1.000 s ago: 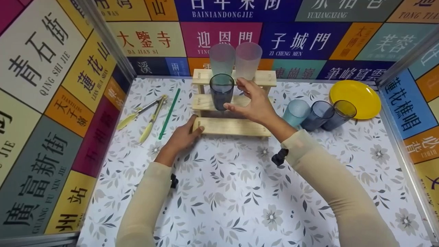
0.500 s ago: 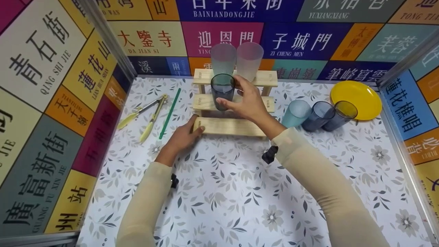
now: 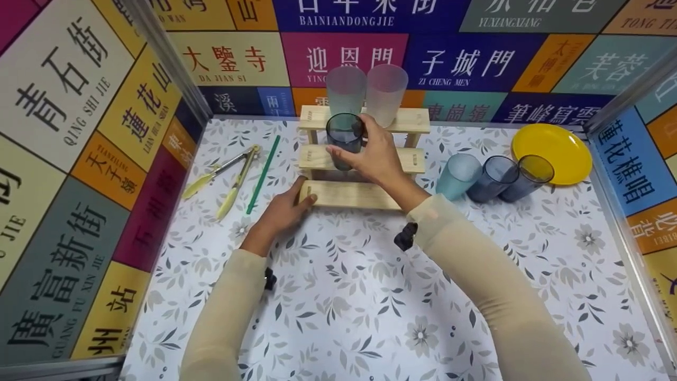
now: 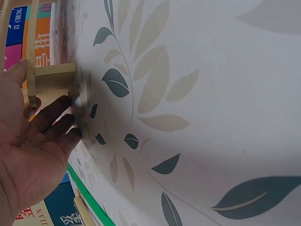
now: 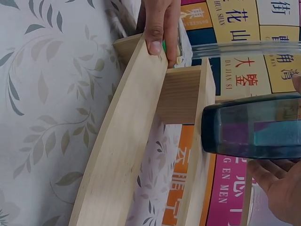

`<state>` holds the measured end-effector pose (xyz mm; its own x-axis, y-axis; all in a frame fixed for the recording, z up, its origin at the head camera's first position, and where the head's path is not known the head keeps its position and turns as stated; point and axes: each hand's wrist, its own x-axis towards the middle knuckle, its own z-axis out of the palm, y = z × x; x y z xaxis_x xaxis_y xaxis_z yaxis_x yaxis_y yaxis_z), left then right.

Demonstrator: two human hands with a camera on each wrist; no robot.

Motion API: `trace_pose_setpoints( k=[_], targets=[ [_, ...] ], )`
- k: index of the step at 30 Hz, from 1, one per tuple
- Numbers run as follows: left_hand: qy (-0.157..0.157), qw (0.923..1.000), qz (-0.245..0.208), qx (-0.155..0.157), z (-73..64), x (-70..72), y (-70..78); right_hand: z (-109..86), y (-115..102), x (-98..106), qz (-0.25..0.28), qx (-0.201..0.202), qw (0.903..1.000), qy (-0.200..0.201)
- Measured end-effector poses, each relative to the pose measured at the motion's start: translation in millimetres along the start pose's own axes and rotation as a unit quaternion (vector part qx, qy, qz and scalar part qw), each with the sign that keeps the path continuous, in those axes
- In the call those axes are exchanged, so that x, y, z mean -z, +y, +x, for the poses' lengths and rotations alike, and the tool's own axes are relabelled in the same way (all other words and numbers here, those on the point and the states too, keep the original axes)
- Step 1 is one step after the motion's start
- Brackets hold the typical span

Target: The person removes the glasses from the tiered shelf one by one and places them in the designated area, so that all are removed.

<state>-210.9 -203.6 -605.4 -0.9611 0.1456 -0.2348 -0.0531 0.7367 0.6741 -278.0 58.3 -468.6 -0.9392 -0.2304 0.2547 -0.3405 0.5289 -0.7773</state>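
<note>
Two arms forward, both hands in a grip.
The left hand [image 3: 285, 210] is lower, its thumb [image 3: 308, 200] apart from the fingers; the right hand [image 3: 380, 156], farther forward, curves thumb and forefinger [image 3: 368, 126] round, its other fingers perhaps bent too, but mostly hidden. The right arm [image 3: 492, 286] slants inward.

Evenly lit head view, dimmer, greyer left wrist view, soft shadows on floral cloth [image 4: 225, 117], mostly sharp

One tumbler [image 3: 346, 136] on the middle shelf [image 3: 313, 157], tongs [image 3: 244, 174] left, plate [image 3: 566, 153] right.
</note>
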Motion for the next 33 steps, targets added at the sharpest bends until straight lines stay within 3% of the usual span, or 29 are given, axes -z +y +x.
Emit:
trace_pose_setpoints(
  k=[7, 20, 33],
  targets=[
    [0.001, 0.9999, -0.012, 0.004, -1.1, -0.1, 2.0, 2.2, -1.7, -5.3, -0.015, -0.012, 0.9996, 0.018],
    [0.004, 0.9999, -0.010, -0.001, -1.3, 0.0, 3.2, 3.2, -0.3, -9.2, -0.022, 0.008, 0.9985, 0.049],
    [0.006, 0.9999, -0.008, -0.002, -1.3, 0.3, 1.7, 5.1, -1.3, -8.4, -0.027, 0.024, 0.9982, 0.049]
  ],
)
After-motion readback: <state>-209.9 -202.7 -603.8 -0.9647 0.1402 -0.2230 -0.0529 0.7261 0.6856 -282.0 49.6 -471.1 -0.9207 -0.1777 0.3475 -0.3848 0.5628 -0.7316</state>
